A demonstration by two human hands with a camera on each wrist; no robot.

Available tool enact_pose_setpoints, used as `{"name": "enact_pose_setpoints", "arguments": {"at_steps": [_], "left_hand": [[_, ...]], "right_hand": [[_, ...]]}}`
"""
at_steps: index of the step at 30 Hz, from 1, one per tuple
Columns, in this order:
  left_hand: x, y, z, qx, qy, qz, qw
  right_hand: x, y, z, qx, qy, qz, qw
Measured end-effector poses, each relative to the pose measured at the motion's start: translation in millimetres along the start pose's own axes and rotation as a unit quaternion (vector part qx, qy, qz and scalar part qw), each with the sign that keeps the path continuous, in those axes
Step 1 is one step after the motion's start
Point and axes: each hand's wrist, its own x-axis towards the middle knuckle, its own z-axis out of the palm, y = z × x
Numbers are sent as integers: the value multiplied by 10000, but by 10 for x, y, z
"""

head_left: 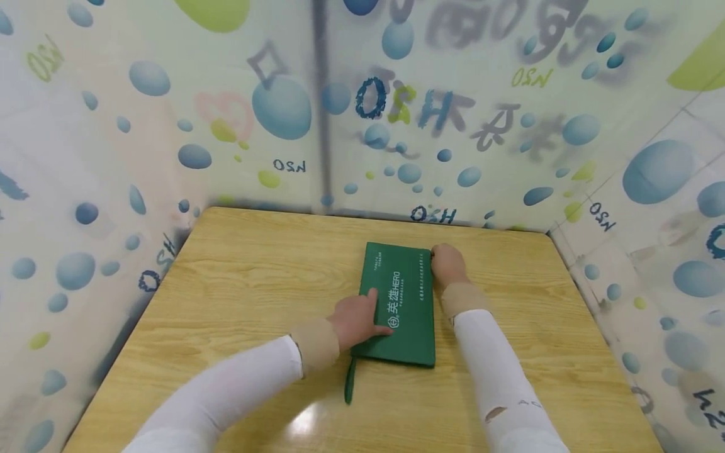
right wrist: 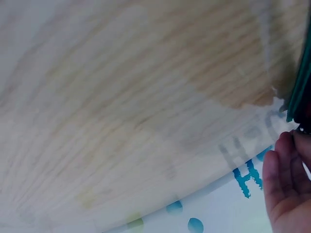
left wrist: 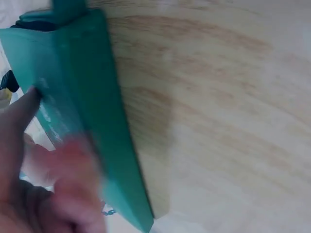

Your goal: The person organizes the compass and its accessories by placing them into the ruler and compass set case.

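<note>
A green zippered bag (head_left: 410, 343) with white "HERO" lettering lies flat on the wooden table, a short green strap (head_left: 349, 382) hanging off its near left corner. My left hand (head_left: 354, 321) rests on the bag's left part, thumb and forefinger spread over the cover. In the left wrist view the bag's thick side (left wrist: 104, 116) shows beside the blurred fingers. At the far right corner, my right hand (head_left: 449, 264) pinches a small dark zipper pull. The right wrist view catches the bag's edge (right wrist: 300, 82) above the fingertips; the pull itself is mostly hidden.
The wood-grain table (head_left: 243, 277) meets a patterned wall covering (head_left: 362, 182) at its back edge. More of that covering with blue and green spots stands along the left and right sides.
</note>
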Motion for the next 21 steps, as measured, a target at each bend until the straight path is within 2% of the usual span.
{"name": "enact_pose_setpoints", "arguments": {"at_steps": [5,8,11,15,21], "left_hand": [[131,-62,57,325,185,899,9952],[190,-112,99,277,-42,1246,9918],[206,-122,129,200,-290,1197,9922],[215,-64,98,390,-381,973,9938],[248,-59,77,517,-568,887,9931]], "right_hand": [[98,-44,43,-102,59,-31,9999],[134,-80,47,-189,51,-91,9998],[163,-126,44,-193,17,-121,9997],[211,-137,39,-270,-74,-121,9995],[198,-53,47,-395,-98,-569,9976]]}}
